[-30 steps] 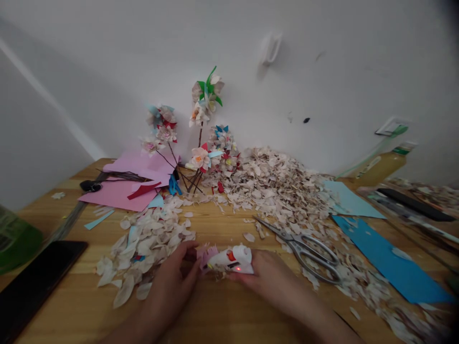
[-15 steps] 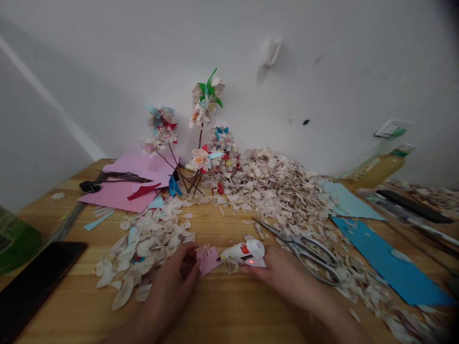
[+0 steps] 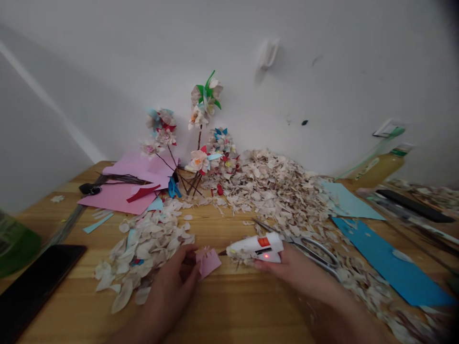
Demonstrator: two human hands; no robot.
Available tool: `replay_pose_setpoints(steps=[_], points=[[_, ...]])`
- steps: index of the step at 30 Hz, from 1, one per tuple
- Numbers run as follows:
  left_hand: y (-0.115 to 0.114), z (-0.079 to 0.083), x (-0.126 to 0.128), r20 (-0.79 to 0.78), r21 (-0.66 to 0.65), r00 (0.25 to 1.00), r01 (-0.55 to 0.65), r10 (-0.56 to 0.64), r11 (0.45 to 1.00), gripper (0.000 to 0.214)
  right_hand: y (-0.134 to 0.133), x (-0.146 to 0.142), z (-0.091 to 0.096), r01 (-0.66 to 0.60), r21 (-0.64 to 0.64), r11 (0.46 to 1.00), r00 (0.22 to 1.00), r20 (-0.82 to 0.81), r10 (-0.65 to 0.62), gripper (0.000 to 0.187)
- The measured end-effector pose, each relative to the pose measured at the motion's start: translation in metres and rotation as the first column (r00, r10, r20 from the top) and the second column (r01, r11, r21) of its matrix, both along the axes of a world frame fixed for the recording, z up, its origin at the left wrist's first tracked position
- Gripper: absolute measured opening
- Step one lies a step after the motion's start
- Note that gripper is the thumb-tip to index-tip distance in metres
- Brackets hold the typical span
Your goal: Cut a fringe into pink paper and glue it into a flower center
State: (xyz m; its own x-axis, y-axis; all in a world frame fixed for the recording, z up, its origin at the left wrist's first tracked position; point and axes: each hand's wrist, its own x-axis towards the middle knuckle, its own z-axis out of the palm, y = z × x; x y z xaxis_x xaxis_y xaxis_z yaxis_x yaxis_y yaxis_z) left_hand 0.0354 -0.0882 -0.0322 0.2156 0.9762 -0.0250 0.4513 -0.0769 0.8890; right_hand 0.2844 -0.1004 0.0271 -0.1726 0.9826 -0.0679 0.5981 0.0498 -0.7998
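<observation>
Between the thumb and fingers of my left hand [image 3: 177,274] is a small piece of pink paper [image 3: 209,264], its upper edge cut into a fringe. My right hand [image 3: 292,267] is wrapped round the handle of a white hot glue gun [image 3: 251,248] with an orange patch and a lit red light. The gun's nozzle points left, close to the paper's right edge; whether they touch I cannot tell. Bits of petal cling to the gun's front. Behind my right hand lie silver scissors [image 3: 315,249], partly covered by it.
Dried petals [image 3: 279,184] are heaped at the back, with another pile [image 3: 154,243] at left. Petal flowers on twigs [image 3: 199,160] lean against the wall. Around these are pink sheets [image 3: 125,196], a blue sheet [image 3: 390,263], a black phone [image 3: 43,282] and a yellowish bottle [image 3: 382,167].
My right hand has moved the glue gun a little to the right and turned it, so more of its side shows. The left hand keeps the pink paper almost in place.
</observation>
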Motion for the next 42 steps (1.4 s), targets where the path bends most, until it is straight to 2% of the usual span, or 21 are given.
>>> replay_pose_setpoints(steps=[2,4,7,11,15,19,22,26,28,31,33,35,36,37,38,39,40,42], points=[[0.0,0.0,0.0,-0.014,0.002,1.0,-0.008,0.008,1.0,0.027,0.002,0.003,0.001,-0.007,-0.081,0.997,0.995,-0.099,-0.001,0.024],[0.001,0.0,0.0,-0.024,0.0,1.0,-0.006,0.006,1.0,0.027,0.004,0.007,0.001,0.068,-0.122,0.99,0.988,-0.13,-0.084,0.02],[0.001,0.001,0.001,-0.03,0.005,1.0,-0.003,0.003,1.0,0.027,0.008,0.013,-0.003,0.198,-0.127,0.972,0.962,-0.166,-0.218,0.021],[0.001,0.0,0.001,-0.036,0.009,0.999,-0.014,0.014,1.0,0.028,0.015,0.019,-0.017,0.313,-0.118,0.942,0.917,-0.219,-0.332,0.028],[0.0,0.0,0.0,-0.009,0.007,1.0,-0.018,0.018,1.0,0.029,0.027,0.019,-0.037,0.379,-0.043,0.925,0.891,-0.252,-0.377,0.035],[0.0,0.002,0.0,-0.011,0.024,1.0,-0.018,0.018,1.0,0.028,0.041,0.015,-0.056,0.362,0.058,0.93,0.906,-0.258,-0.337,0.039],[-0.001,0.003,0.0,-0.028,0.037,1.0,-0.011,0.012,0.999,0.028,0.05,0.013,-0.066,0.353,0.117,0.928,0.925,-0.197,-0.326,0.034],[-0.002,0.002,-0.001,-0.064,0.054,0.998,-0.01,0.013,0.998,0.027,0.055,0.011,-0.07,0.358,0.219,0.908,0.933,-0.102,-0.344,0.028],[-0.002,0.002,-0.001,-0.07,0.055,0.998,-0.005,0.009,0.998,0.026,0.053,0.01,-0.067,0.36,0.286,0.888,0.933,-0.077,-0.353,0.031],[-0.002,0.0,0.0,-0.061,0.039,0.998,0.007,-0.005,0.999,0.026,0.043,0.012,-0.054,0.413,0.421,0.808,0.906,-0.094,-0.413,0.047],[-0.002,-0.001,0.0,-0.05,0.033,0.999,0.022,-0.021,0.999,0.025,0.031,0.014,-0.045,0.478,0.525,0.704,0.865,-0.145,-0.48,0.045],[-0.002,-0.001,0.0,-0.038,0.031,0.998,0.044,-0.043,0.999,0.025,0.018,0.013,-0.036,0.521,0.632,0.573,0.831,-0.221,-0.511,0.035],[-0.003,-0.001,0.0,-0.032,0.03,0.998,0.053,-0.052,0.998,0.025,0.011,0.01,-0.033,0.521,0.678,0.518,0.829,-0.258,-0.495,0.031],[-0.003,-0.001,0.001,-0.028,0.03,0.998,0.058,-0.057,0.998,0.026,0.005,0.005,-0.032,0.5,0.713,0.491,0.847,-0.286,-0.448,0.027],[-0.004,-0.001,0.001,-0.027,0.028,0.998,0.059,-0.058,0.998,0.026,0.0,-0.002,-0.031,0.468,0.72,0.513,0.873,-0.29,-0.391,0.023],[-0.004,-0.001,0.001,-0.031,0.028,0.998,0.057,-0.056,0.998,0.026,-0.004,-0.01,-0.032,0.43,0.688,0.584,0.9,-0.274,-0.34,0.02],[-0.005,0.0,0.001,-0.035,0.027,0.998,0.053,-0.052,0.998,0.026,-0.006,-0.02,-0.034,0.381,0.615,0.69,0.924,-0.244,-0.293,0.018],[-0.005,-0.001,0.0,-0.041,0.027,0.998,0.051,-0.05,0.998,0.026,-0.008,-0.042,-0.041,0.245,0.357,0.901,0.965,-0.18,-0.191,0.019]])
